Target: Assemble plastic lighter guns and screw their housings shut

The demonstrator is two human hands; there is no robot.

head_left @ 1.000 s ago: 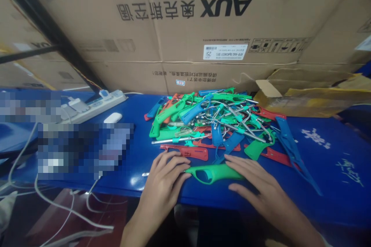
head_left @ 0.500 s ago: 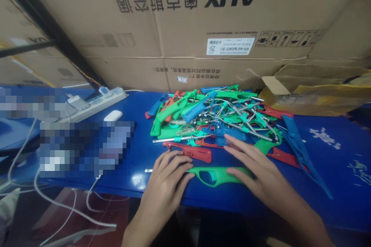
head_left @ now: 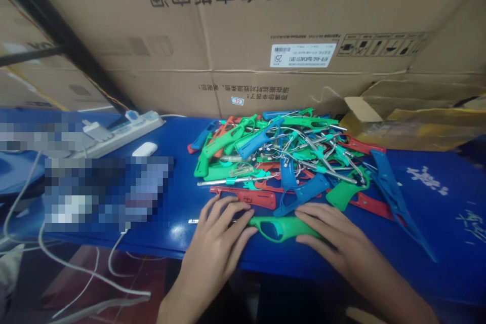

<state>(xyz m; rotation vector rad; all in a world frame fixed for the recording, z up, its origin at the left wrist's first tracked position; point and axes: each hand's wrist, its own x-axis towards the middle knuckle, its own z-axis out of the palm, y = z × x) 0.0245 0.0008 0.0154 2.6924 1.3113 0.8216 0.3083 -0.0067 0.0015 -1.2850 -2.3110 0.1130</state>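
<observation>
A green long-nosed lighter (head_left: 290,227) lies crosswise near the table's front edge, its thin metal tube pointing left. My left hand (head_left: 222,230) is closed around the front of it, where tube meets body. The fingers of my right hand (head_left: 336,235) grip the handle end, thumb on the near side. Just beyond the lighter sits a blue handle shell (head_left: 304,195), close to my right fingertips. Left of that lies a red handle shell (head_left: 246,198). Behind them is a pile of green, blue and red shells (head_left: 228,139) with metal tubes and wires.
A long blue shell (head_left: 398,202) lies at the right. An open taped carton (head_left: 421,129) stands at the back right, and a big cardboard box (head_left: 228,50) rises behind. At the left are a power strip (head_left: 121,136), a white case (head_left: 145,149) and cables (head_left: 87,271).
My right hand has come down from the blue shell and closed on the green lighter's handle. The blue shell now lies slanted, nearer to the lighter. My left hand has stayed in place.
</observation>
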